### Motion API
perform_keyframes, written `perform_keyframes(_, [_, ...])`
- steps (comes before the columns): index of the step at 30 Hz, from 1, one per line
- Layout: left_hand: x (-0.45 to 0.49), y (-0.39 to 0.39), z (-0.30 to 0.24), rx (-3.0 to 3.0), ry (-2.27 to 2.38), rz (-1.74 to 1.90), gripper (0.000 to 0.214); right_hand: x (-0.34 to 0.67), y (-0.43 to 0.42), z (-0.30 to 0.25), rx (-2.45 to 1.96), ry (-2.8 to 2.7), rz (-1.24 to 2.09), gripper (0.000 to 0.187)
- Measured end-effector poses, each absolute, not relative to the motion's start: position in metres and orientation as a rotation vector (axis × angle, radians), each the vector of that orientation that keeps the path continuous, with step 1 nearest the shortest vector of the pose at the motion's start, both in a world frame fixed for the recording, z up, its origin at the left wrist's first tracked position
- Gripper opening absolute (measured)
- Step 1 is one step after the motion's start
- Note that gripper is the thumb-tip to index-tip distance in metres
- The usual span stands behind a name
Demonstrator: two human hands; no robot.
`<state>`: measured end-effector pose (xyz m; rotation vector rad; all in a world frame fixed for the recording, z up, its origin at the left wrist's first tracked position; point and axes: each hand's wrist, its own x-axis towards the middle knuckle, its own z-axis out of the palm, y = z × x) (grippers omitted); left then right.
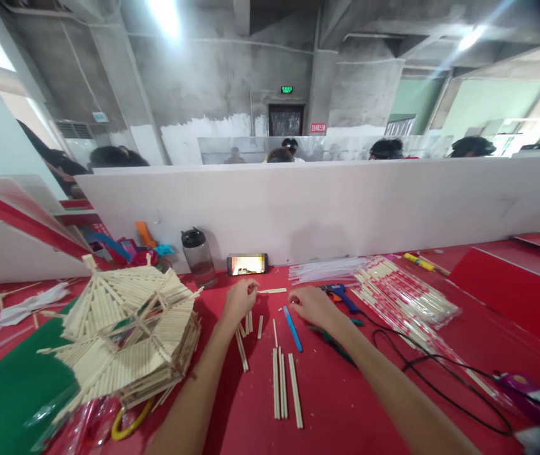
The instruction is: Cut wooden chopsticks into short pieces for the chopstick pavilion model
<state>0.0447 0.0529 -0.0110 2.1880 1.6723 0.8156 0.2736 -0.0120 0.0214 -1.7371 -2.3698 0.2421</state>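
Observation:
My left hand (241,299) is closed in a pinch, its fingertips at one end of a short wooden chopstick piece (272,291) that points right. Across from it, my right hand (314,303) has curled fingers; whatever they hold, if anything, is hidden. A blue pen-like tool (293,328) lies between my forearms. Cut chopstick pieces (260,327) are scattered beside my left wrist, and several longer chopsticks (280,383) lie nearer to me. Green-handled pliers (333,343) are partly under my right forearm. Just beyond the right hand rests a blue glue gun (343,296).
A built chopstick structure (132,328) stands at left on a green sheet (23,373). A bottle (198,258) and a lit phone (247,264) stand by the white partition (270,202). Glue sticks (324,270), bagged chopsticks (407,291) and a black cable (421,365) occupy the right.

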Motion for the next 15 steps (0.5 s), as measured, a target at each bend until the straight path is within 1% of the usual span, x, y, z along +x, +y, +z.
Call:
perform_keyframes(6, [0.028,0.004,-0.026,2.208,1.627,0.898,0.021,0.261,-0.062,0.008,-1.77,-2.462,0.195,0.013])
perform_keyframes(11, [0.013,-0.045,-0.037,2.207,1.57,0.965,0.023,0.254,-0.08,-0.001,-1.799,-2.389,0.205,0.015])
perform_keyframes(15, [0.005,-0.063,-0.044,2.143,1.58,1.097,0.022,0.255,-0.102,0.011,-1.713,-2.287,0.24,0.019])
